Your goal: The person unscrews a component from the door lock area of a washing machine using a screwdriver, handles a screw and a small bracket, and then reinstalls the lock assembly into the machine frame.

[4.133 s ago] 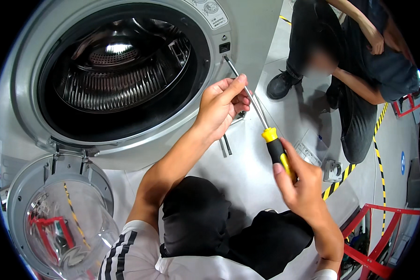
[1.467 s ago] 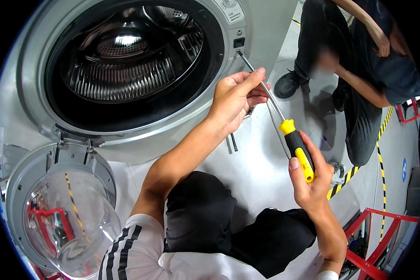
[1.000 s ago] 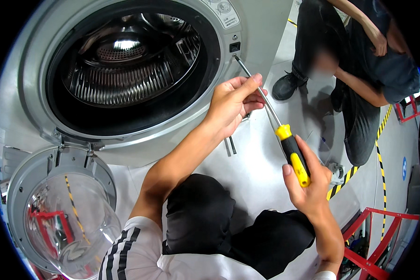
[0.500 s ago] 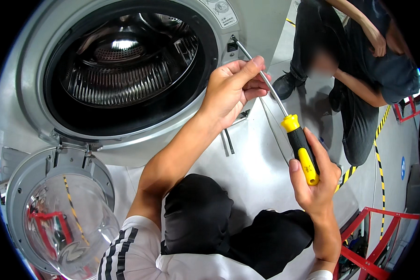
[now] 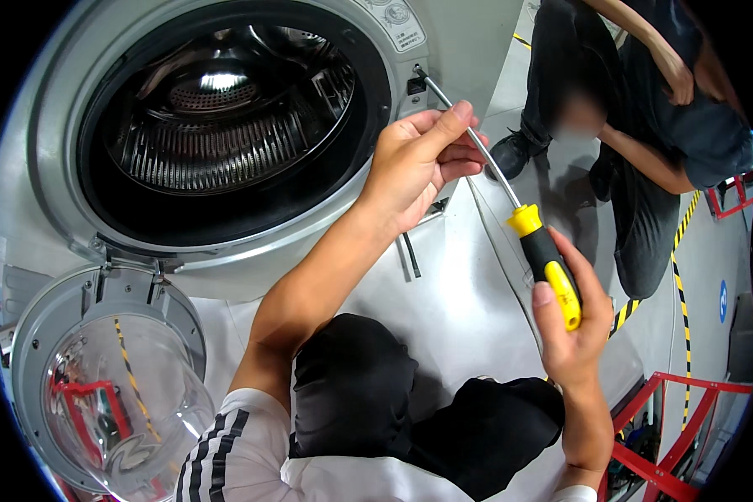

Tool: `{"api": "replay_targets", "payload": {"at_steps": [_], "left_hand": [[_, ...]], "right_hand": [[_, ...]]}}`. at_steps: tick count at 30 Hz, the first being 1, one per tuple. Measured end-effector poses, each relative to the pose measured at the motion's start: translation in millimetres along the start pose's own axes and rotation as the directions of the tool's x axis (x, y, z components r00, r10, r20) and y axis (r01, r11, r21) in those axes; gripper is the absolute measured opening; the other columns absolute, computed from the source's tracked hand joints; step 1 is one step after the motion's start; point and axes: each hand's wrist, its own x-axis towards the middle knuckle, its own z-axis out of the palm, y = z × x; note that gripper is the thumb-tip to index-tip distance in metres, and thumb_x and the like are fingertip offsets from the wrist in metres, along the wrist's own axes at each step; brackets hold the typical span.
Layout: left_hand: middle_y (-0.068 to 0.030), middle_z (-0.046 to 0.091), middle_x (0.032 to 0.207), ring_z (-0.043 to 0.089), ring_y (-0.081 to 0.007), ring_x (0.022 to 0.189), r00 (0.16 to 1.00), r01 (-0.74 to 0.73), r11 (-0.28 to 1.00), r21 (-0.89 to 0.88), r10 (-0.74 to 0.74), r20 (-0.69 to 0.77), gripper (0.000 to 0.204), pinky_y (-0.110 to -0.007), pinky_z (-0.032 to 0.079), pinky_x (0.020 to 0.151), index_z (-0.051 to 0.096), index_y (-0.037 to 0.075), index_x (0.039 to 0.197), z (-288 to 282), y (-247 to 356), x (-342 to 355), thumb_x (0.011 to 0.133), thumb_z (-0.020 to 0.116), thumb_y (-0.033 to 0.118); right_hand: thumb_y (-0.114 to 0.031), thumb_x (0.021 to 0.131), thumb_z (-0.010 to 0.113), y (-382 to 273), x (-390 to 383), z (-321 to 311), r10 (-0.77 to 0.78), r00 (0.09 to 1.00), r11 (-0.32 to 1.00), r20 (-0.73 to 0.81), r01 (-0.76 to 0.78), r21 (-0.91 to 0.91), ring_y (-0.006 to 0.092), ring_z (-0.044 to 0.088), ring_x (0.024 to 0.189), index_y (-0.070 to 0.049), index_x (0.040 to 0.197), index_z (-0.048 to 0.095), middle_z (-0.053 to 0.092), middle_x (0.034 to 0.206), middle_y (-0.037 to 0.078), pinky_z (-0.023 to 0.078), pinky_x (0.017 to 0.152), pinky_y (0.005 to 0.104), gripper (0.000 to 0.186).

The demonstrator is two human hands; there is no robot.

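My right hand [image 5: 577, 318] grips the black-and-yellow handle of a screwdriver [image 5: 544, 251]. The long steel shaft runs up to the washing machine's front [image 5: 460, 42], where its tip meets a small screw point just above the dark door-latch slot [image 5: 416, 84]. My left hand [image 5: 427, 159] pinches that shaft between thumb and fingers, beside the round opening. Inside the opening shows the ribbed steel drum [image 5: 209, 146]. The detailed shape of the tip is too small to tell. At lower left the open door [image 5: 33, 376] hangs on its hinge, with its clear domed window [image 5: 121, 402].
A co-worker in dark clothes [image 5: 577, 50] sits at the upper right, one shoe [image 5: 513, 155] near the machine. Yellow-black tape [image 5: 679, 309] runs along the floor. A red metal frame [image 5: 669, 460] stands at lower right. A dark narrow strip [image 5: 412, 255] lies below the machine.
The screwdriver tip has moved up from below the latch slot to the point above it. Both my hands have shifted with it, the right one slightly rightward.
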Motion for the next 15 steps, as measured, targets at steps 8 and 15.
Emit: {"api": "replay_targets", "payload": {"at_steps": [8,15], "left_hand": [[-0.0098,0.065,0.087,0.062,-0.0110,0.070,0.999,-0.017,1.000,0.016,0.018,-0.033,0.023,-0.021,0.053,0.062,0.060,0.002,0.098,-3,1,-2,0.092,0.057,0.023],[-0.0088,0.065,0.085,0.061,-0.0094,0.067,0.994,0.025,0.997,-0.066,-0.017,0.108,0.020,-0.019,0.053,0.059,0.060,0.004,0.091,1,6,-3,0.090,0.060,0.024]], "right_hand": [[-0.016,0.060,0.081,-11,0,-12,-0.226,0.970,0.967,-0.090,0.213,-0.141,0.0108,0.050,0.058,0.001,0.129,0.043,0.055,0.080,0.010,0.039,0.048,0.0204,0.081],[-0.005,0.082,0.057,-8,-6,-13,-0.052,0.998,0.969,-0.043,0.040,-0.242,0.0128,0.055,0.049,0.004,0.111,0.058,0.059,0.065,0.010,0.042,0.048,0.0244,0.031]]}}
